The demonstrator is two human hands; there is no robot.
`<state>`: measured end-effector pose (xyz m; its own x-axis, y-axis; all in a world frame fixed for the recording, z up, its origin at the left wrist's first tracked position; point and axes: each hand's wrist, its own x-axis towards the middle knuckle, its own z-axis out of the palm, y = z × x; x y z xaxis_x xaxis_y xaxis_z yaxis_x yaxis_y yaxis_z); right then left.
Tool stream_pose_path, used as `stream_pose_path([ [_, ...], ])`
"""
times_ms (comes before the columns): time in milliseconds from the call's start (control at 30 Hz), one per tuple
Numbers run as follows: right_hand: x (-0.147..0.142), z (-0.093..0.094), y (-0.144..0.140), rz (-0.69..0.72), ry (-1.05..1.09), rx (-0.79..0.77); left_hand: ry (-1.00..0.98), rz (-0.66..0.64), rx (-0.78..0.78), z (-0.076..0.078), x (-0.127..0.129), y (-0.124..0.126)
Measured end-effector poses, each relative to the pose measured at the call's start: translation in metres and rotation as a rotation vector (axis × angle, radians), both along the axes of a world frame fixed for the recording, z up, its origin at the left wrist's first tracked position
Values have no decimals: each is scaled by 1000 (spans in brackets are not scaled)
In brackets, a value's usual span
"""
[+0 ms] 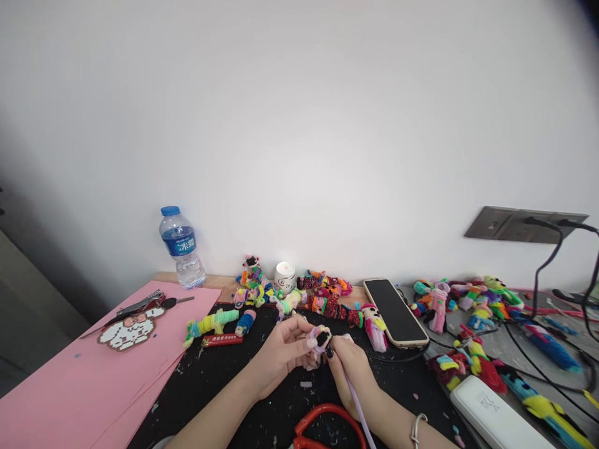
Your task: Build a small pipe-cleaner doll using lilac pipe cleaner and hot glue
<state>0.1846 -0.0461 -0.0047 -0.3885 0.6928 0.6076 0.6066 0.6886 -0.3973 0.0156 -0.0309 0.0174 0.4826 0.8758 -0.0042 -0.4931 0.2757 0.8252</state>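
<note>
Your left hand and right hand pinch small lilac-and-black fuzzy pipe-cleaner figure. Clear plastic water bottle, blue label, part full. Label writing unreadable.

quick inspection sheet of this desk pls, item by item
surface: black mat, pink paper on its left
job's things: small purple and black fuzzy piece pinched between both hands, lilac pipe cleaner trailing from it
clutter: fuzzy figures, water bottle, phone, red scissors, power bank
hands: left hand and right hand both gripping the piece
cables: black cables from wall socket
surroundings: white wall
</note>
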Motion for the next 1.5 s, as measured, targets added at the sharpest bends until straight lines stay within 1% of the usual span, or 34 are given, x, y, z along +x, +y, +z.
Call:
stream_pose_path([
  [100, 0, 1, 0, 10, 3, -7, 6, 11, 0, -1, 0, 0],
  [367, -1, 3, -1, -27, -32, 36, 10, 25, -25, -3, 0, 1],
  [600, 0, 0, 0, -6, -33, -4, 15, 19, -2, -3, -1, 2],
  [900, 0, -7, 2, 11, -11, -11, 11, 4, 12, -4, -2, 2],
  [1300, -1, -5, 2, 10, -26, -46, 15, 7, 8, -4, -1, 3],
  [1500, -2, -4, 3, 14, -9, -17, 9, 3, 10, -4, -1, 4],
])
